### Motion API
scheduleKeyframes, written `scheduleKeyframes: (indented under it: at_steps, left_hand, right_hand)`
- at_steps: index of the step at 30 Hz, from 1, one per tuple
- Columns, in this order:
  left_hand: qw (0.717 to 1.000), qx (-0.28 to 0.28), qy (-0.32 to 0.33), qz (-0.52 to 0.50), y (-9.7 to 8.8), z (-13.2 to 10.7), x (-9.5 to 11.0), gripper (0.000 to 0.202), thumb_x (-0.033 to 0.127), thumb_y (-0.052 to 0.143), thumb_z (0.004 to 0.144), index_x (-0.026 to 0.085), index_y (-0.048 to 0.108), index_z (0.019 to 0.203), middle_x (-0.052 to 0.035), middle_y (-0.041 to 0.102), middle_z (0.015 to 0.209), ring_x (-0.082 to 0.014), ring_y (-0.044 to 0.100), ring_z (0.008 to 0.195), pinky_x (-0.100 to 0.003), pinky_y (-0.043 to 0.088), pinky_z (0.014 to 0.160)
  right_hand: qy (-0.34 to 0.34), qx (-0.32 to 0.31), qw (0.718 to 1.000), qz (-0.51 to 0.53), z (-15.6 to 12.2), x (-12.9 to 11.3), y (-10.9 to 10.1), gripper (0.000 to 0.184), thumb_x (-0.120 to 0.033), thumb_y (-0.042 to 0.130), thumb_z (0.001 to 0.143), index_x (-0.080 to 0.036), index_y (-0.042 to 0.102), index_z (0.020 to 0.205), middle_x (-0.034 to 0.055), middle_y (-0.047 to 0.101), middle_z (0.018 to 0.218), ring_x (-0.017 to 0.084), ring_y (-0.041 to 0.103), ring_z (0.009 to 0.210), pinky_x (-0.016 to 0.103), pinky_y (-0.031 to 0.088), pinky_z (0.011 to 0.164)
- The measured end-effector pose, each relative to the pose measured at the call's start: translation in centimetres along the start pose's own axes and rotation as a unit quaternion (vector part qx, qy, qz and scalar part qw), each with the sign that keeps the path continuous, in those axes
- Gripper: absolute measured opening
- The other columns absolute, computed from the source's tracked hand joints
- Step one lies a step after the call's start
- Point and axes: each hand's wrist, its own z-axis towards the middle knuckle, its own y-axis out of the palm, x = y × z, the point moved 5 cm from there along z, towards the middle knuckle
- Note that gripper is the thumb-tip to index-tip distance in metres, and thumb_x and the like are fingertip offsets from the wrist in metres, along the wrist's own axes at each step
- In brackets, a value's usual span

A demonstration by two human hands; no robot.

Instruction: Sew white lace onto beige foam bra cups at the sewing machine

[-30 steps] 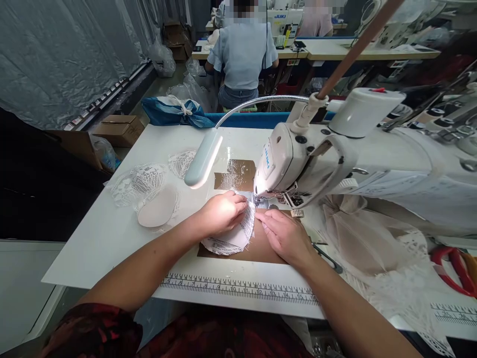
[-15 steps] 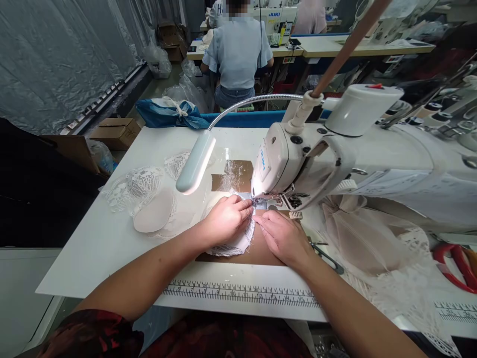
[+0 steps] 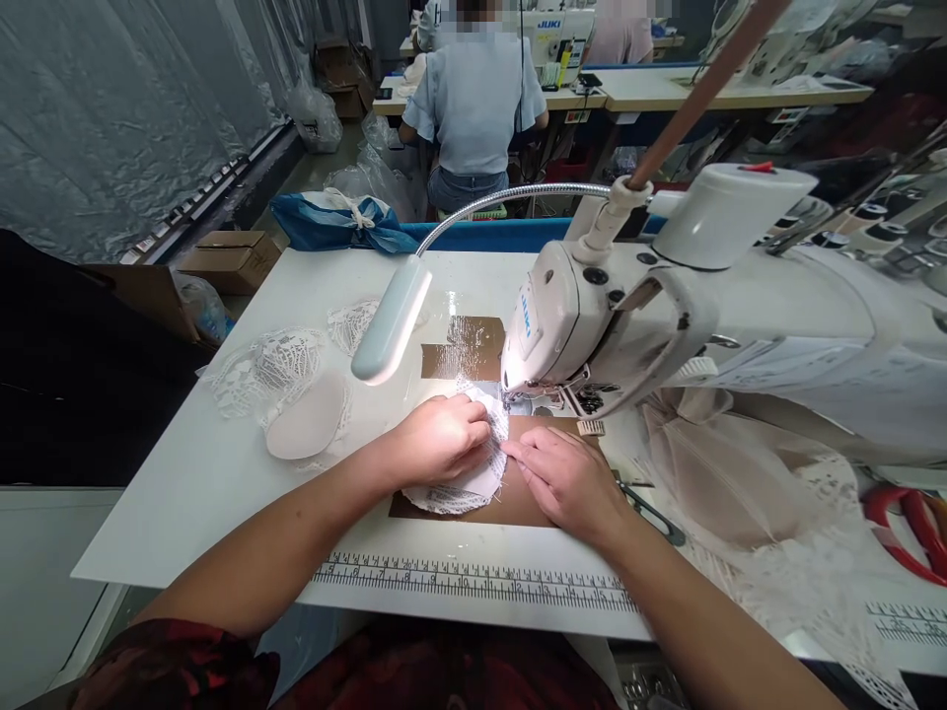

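A white lace bra cup (image 3: 473,485) with a frayed edge lies under the needle area of the white sewing machine (image 3: 551,316). My left hand (image 3: 442,436) rests on its left part, fingers curled and closed on the fabric. At the cup's right edge, the thumb and forefinger of my right hand (image 3: 566,471) pinch the rim just in front of the presser foot. The curled left fingertips are partly hidden. Brown tape (image 3: 529,498) covers the table beneath the cup.
A lamp (image 3: 391,320) on a bent neck hangs over the work. Lace pieces (image 3: 285,365) and a beige pad (image 3: 307,419) lie left. On the right are sheer beige fabric (image 3: 740,473), thread snips (image 3: 651,513) and red-handled scissors (image 3: 907,528). A co-worker (image 3: 473,108) sits ahead.
My left hand has drawn back left and slightly toward me from the needle, uncovering more of the cup. My right hand has shifted slightly toward me, still at the rim.
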Motion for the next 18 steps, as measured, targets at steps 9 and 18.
scheduleKeyframes:
  at_steps: [9,18]
  left_hand:
    - [1.000,-0.016,-0.006,0.005,0.4,0.3,0.3,0.025,0.032,0.045,0.093,0.015,0.062,0.087,-0.0066,0.061,0.089,-0.0169,0.056,0.073,-0.029,0.044,0.067]
    - [1.000,-0.006,-0.015,0.005,1.1,0.5,0.7,0.039,0.033,0.043,0.093,0.012,0.056,0.123,-0.0098,0.054,0.134,-0.0249,0.060,0.101,-0.038,0.050,0.085]
  right_hand:
    - [0.058,0.005,0.998,-0.025,0.2,0.6,-0.1,0.041,-0.008,0.042,0.083,-0.023,0.069,0.109,0.0058,0.062,0.084,0.017,0.055,0.076,0.026,0.041,0.068]
    - [0.055,-0.009,0.997,-0.052,0.5,0.5,0.2,0.040,-0.007,0.041,0.083,-0.022,0.070,0.107,0.0064,0.061,0.082,0.017,0.054,0.075,0.027,0.040,0.066]
